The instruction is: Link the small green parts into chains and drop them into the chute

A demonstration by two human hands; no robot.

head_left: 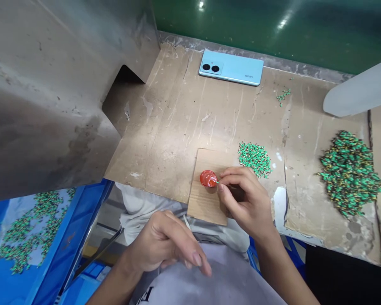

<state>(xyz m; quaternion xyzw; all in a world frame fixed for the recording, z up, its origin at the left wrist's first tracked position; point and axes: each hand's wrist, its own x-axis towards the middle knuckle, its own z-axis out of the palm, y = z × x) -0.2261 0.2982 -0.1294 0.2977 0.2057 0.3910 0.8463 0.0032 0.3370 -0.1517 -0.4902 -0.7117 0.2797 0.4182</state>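
My right hand is closed in a pinch, thumb against index finger, at the right rim of a small red cup that holds something glossy and red. Between the fingertips is a tiny green piece, its end at the glossy red stuff. The cup sits on a piece of brown cardboard. Just beyond the right hand lies a small heap of tiny green pieces with dark and reddish ends. My left hand hovers above my lap, fingers loosely stretched, with nothing visible in them; part of its palm is hidden.
A light blue phone lies at the back. To the right is a larger heap of green and yellowish pieces, below a white post. Metal housing blocks the left. A blue tray at lower left bears more green pieces.
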